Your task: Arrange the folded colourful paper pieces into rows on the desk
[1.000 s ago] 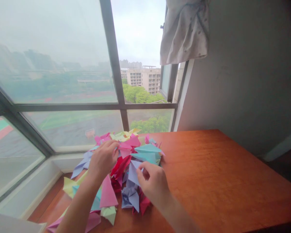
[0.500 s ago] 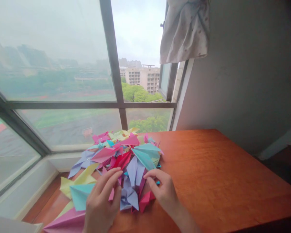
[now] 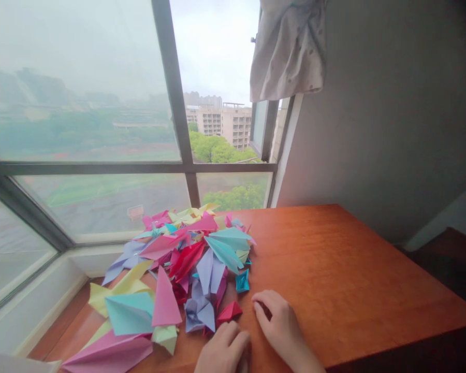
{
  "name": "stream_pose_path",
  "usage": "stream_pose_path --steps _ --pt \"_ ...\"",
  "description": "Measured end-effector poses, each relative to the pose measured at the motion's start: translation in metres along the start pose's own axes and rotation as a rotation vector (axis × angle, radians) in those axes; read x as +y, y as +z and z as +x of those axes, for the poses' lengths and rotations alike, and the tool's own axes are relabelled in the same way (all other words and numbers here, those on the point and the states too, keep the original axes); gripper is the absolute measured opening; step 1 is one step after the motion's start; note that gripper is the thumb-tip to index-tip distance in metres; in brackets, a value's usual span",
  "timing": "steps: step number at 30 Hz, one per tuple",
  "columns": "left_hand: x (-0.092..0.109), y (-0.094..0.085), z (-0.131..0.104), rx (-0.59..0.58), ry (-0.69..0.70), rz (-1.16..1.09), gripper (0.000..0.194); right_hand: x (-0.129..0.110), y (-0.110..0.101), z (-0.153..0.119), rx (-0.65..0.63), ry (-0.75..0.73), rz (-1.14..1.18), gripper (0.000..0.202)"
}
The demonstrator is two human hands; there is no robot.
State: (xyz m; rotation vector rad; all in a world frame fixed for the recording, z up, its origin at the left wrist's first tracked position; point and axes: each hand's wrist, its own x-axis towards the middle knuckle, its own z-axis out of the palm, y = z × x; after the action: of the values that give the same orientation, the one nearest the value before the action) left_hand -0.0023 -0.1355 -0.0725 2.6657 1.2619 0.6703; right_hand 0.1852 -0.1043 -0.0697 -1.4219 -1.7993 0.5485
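Observation:
A pile of folded paper shapes covers the left part of the wooden table [image 3: 318,259]. Just in front of it rests my left hand [image 3: 223,349], fingers curled together and pointing down, close to a small red folded paper [image 3: 230,312]; no paper shows in it. To its right, my right hand [image 3: 277,321] lies on the bare wood with its fingers loosely curled in, and I see nothing in them. Nearby are a blue-purple paper flower [image 3: 199,311], a teal folded piece [image 3: 242,281], a pink paper plane [image 3: 111,354] and a light-blue paper plane [image 3: 130,313].
Behind the pile stands a large window [image 3: 81,197] with dark frames, one pane ajar on the right. A knotted curtain [image 3: 289,52] hangs above the table's far edge. A grey wall [image 3: 380,129] rises on the right, and the table's right edge slants toward me.
Both hands have drawn back from over the pile; the left moved right and nearer, the right slightly right and down. Pink and pale-green papers at the left now show. The view shifted slightly.

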Motion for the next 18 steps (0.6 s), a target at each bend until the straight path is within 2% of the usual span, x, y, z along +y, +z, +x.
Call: stream_pose_path --steps 3,7,12,18 --pt "0.007 -0.008 0.017 -0.047 -0.114 -0.064 0.022 -0.008 0.000 0.001 -0.044 -0.048 -0.104 0.024" --pt "0.009 -0.013 0.038 -0.068 -0.215 -0.078 0.023 -0.013 0.000 0.005 -0.050 -0.023 -0.197 0.022" --pt "0.010 0.001 0.058 -0.076 -0.252 0.004 0.022 -0.016 0.007 0.013 -0.016 0.075 -0.275 0.025" --pt "0.007 0.005 0.056 -0.032 -0.204 -0.035 0.021 -0.013 0.007 0.016 -0.008 0.097 -0.181 0.027"
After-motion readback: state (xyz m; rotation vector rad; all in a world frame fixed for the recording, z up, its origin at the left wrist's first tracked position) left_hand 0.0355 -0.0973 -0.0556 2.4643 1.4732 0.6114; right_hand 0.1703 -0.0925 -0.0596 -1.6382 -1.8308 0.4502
